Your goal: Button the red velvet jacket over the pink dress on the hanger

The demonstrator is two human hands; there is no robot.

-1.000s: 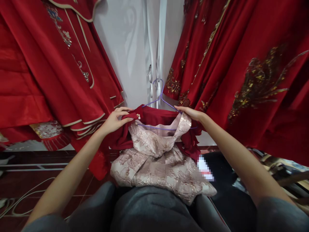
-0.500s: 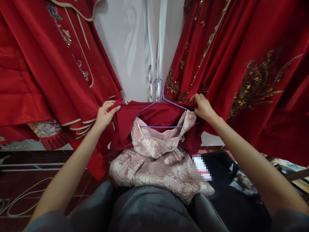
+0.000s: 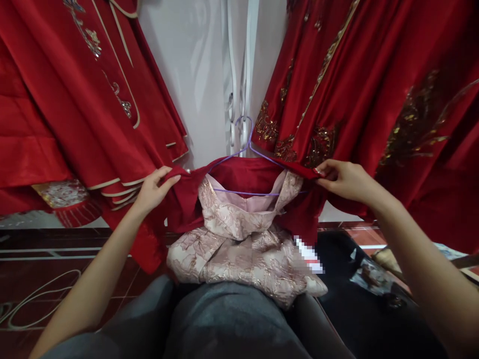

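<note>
My left hand (image 3: 155, 188) pinches the upper left edge of a dark red garment (image 3: 183, 209). On the other side, my right hand (image 3: 346, 180) grips its upper right edge between thumb and fingers. The red cloth is stretched between them, behind a purple hanger (image 3: 250, 142). From that hanger hangs a pink and gold brocade dress (image 3: 239, 224), its neckline open and its skirt bunched over my lap. The garment's exact kind is hard to make out. A blurred white and red tag or card (image 3: 310, 255) lies at the right of the skirt.
Red embroidered gowns (image 3: 119, 99) hang at left, and more gowns with gold beading (image 3: 337, 99) at right. White cabinet doors (image 3: 187, 65) stand behind. A cable (image 3: 41, 299) coils on the floor at left. A clear plastic bag (image 3: 372, 276) lies on a black surface at right.
My right hand has moved right and slightly down, drawing the red garment's edge outward. My left hand has shifted a little left and down. The view has shifted slightly.
</note>
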